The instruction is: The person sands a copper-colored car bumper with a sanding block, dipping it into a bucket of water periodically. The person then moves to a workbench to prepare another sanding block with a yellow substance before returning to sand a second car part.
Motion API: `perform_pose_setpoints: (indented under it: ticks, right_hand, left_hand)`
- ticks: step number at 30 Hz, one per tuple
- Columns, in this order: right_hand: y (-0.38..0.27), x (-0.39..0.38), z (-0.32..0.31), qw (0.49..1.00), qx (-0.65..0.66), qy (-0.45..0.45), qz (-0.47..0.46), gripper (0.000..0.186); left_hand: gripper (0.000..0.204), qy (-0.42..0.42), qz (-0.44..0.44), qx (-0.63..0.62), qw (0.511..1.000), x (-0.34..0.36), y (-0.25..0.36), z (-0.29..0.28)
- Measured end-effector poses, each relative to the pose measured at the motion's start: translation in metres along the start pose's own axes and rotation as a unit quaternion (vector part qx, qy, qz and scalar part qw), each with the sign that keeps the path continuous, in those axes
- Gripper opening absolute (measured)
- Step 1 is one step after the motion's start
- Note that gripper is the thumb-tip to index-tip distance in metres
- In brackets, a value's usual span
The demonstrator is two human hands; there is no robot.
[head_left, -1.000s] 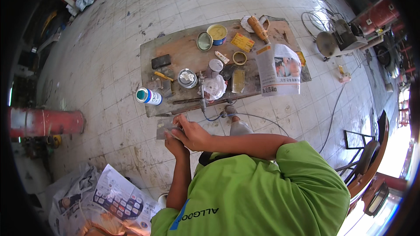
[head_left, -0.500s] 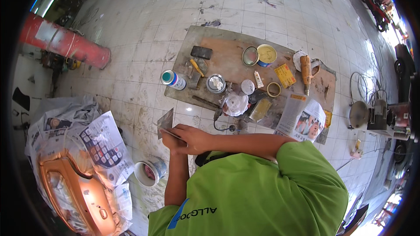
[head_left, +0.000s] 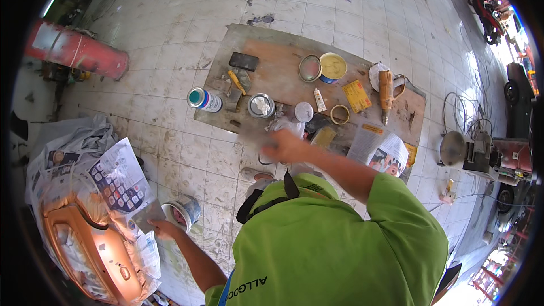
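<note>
My left hand [head_left: 165, 229] is closed on the edge of a thin grey flat plate, like a filler spreader [head_left: 148, 215]. It is beside a white bucket [head_left: 192, 207] and close to a newspaper sheet [head_left: 116, 178] that covers part of an orange vehicle panel [head_left: 93, 249]. Out over the board's near edge, my right hand [head_left: 286, 146] is smeared by motion. A greyish blurred shape juts from its fingers, too unclear to name. Just beyond that hand are an opened metal tin [head_left: 261, 105] and a round whitish lid [head_left: 304, 112].
On the board [head_left: 272, 42] lie a black phone [head_left: 243, 61], a yellow-handled scraper [head_left: 237, 82], a blue-and-white can [head_left: 204, 100], a tin of yellowish paste [head_left: 333, 66], a small tube [head_left: 319, 100], a tape roll [head_left: 340, 114] and a heat-gun-like tool [head_left: 386, 93]. A red cylinder [head_left: 85, 51] stands left.
My hands were together in front of me and have parted. The left has swung down left with the grey plate towards the panel; the right has moved right, over the board.
</note>
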State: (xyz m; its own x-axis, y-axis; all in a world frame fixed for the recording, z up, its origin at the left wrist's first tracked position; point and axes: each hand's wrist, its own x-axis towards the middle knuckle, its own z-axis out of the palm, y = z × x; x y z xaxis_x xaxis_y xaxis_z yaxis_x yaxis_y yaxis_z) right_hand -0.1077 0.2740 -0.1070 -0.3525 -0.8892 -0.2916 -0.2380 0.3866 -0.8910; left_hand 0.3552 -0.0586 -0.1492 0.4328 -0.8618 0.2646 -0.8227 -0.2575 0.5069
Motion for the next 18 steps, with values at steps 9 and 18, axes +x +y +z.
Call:
perform_pose_setpoints:
  ticks: [9, 18]
  right_hand:
    - [0.180, 0.000, -0.238, 0.884, -0.104, 0.401, 0.217, 0.054]
    - [0.229, 0.104, -0.268, 0.876, -0.171, 0.261, 0.367, 0.046]
  left_hand:
    - [0.046, -0.527, -0.149, 0.195, 0.813, -0.190, -0.235, -0.109]
    - [0.033, -0.498, -0.418, -0.089, 0.755, -0.146, -0.173, -0.139]
